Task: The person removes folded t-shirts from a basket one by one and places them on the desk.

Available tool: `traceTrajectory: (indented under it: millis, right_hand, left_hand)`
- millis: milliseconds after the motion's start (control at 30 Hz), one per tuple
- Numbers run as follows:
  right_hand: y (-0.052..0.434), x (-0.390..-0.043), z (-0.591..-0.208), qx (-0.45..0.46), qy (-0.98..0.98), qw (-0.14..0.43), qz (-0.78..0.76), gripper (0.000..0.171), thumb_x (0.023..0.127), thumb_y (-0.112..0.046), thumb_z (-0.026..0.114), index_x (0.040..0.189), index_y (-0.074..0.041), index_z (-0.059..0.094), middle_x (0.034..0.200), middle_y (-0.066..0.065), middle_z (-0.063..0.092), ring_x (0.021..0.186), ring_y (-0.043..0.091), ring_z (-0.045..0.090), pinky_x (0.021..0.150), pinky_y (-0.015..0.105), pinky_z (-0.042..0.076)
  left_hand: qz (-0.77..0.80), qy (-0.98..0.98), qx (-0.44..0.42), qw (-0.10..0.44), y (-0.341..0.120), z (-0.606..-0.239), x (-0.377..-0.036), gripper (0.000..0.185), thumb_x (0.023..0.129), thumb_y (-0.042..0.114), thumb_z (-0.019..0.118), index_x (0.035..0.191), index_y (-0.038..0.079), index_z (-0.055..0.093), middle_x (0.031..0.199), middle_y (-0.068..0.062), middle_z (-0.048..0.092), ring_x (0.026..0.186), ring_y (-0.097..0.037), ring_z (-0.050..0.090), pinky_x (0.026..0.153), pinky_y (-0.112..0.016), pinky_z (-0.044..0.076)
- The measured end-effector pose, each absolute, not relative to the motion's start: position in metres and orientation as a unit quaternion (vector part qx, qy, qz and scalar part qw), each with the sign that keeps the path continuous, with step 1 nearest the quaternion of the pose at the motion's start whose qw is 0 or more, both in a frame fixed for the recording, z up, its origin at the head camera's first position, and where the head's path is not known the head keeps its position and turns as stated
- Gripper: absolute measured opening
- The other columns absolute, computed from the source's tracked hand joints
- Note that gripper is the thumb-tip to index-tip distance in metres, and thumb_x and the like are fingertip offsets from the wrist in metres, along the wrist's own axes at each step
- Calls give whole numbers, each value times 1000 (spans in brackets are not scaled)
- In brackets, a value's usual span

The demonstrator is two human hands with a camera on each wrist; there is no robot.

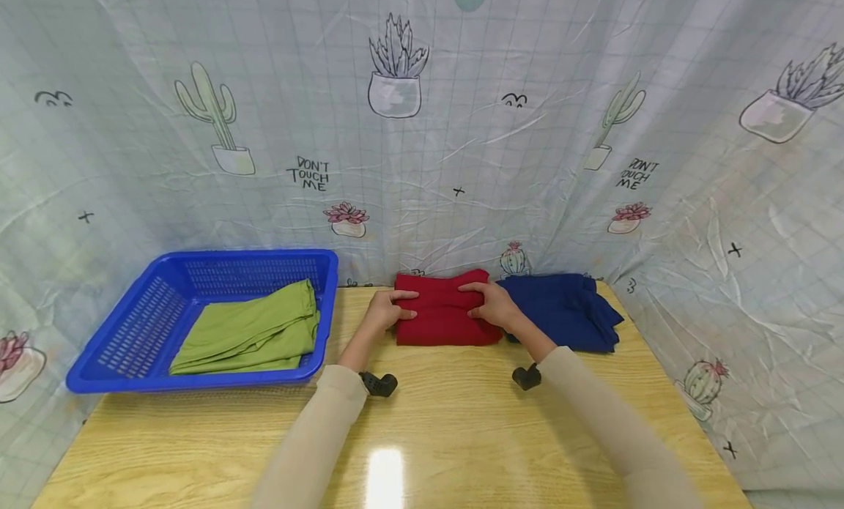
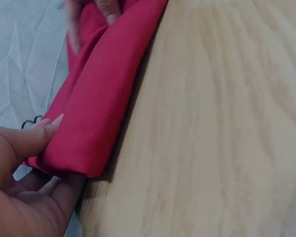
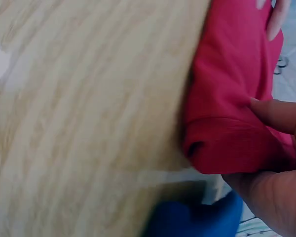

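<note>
A folded red garment [image 1: 438, 315] lies on the table against the curtain, with a ribbed band showing at its right end in the right wrist view. My left hand [image 1: 383, 313] grips its left end, thumb on top and fingers tucked underneath, as the left wrist view shows. At the other end, my right hand [image 1: 499, 307] holds the garment [image 3: 227, 94] between the thumb above and the fingers below. Just right of that hand is a folded dark blue garment [image 1: 563, 315]; part of its cloth [image 3: 195, 219] appears low in the right wrist view.
On the left stands a blue plastic basket [image 1: 198, 384] with perforated walls, and inside it lies a folded green garment [image 1: 253, 329]. A printed curtain [image 1: 455, 143] rises behind the table's far edge and along the sides. Bare wood tabletop [image 1: 455, 428] stretches between my forearms.
</note>
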State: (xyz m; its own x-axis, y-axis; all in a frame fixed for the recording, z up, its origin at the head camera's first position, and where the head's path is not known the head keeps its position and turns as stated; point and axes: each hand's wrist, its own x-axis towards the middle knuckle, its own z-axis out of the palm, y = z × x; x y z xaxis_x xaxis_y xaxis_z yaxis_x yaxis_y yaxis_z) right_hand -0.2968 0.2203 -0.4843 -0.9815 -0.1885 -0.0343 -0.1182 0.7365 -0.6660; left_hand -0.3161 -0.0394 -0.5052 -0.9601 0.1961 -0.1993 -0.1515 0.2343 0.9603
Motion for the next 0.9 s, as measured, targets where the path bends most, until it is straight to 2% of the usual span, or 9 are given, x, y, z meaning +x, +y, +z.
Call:
traceTrajectory:
  millis: [67,167,300,433,500,567,667,767,900]
  right_hand:
    - [220,-299,-487,-71,929,70,-356,59,87,2,75,143,-11,60,152,25,44,138,43,42,100,49,49]
    - [221,-304,-489,-63,927,92,-359,59,88,0,76,144,-12,59,150,21,47,125,35,49,92,42,48]
    - [225,-310,-489,-64,916,126,-376,59,90,-1,74,146,-12,58,154,21,42,114,28,48,86,36,44]
    - [227,-310,-488,-66,905,145,-395,58,91,0,73,146,-11,57,156,24,36,98,27,47,79,34,43]
    - [227,-308,-488,-63,906,140,-395,58,91,-1,73,146,-12,58,155,24,38,102,29,49,83,36,45]
    - [226,-306,-487,-59,910,130,-390,57,91,-1,73,145,-12,58,154,23,40,117,32,50,93,40,47]
    - [222,-303,-487,-61,922,113,-365,56,93,-3,72,146,-12,57,152,22,45,136,38,44,107,49,43]
    - [214,-296,-482,-70,944,99,-308,56,95,-7,71,148,-9,54,149,24,47,140,44,38,108,53,42]
    - [200,-280,-466,-52,970,91,-219,59,98,-16,68,153,-9,46,153,34,33,139,55,32,104,60,43]
  left_hand:
    - [621,770,10,143,-40,-508,-316,45,86,-10,74,128,7,73,151,-19,49,122,-36,61,86,-32,57]
    - [628,764,8,148,-41,-510,-318,46,86,-8,75,128,7,72,152,-18,48,120,-36,63,86,-34,58]
    - [638,753,-1,162,-42,-512,-318,47,85,-6,78,129,8,72,153,-17,47,103,-31,71,80,-35,60]
    - [630,761,8,158,-42,-513,-318,47,84,-5,79,129,8,72,152,-17,48,93,-21,71,75,-29,58]
    - [622,769,17,150,-41,-512,-317,46,84,-4,79,128,8,72,150,-17,50,96,-21,70,76,-27,57]
    - [613,776,26,142,-40,-510,-315,45,84,-5,79,128,7,72,148,-18,52,105,-25,68,80,-30,56]
    - [585,799,44,134,-40,-506,-312,46,86,-6,77,130,5,70,148,-19,50,124,-30,58,95,-36,53]
    - [525,838,74,132,-43,-495,-307,48,89,-2,74,136,4,65,150,-20,49,137,-34,46,107,-43,45]
    - [440,881,117,125,-54,-468,-295,52,95,6,68,145,1,55,148,-23,50,139,-38,46,108,-49,44]
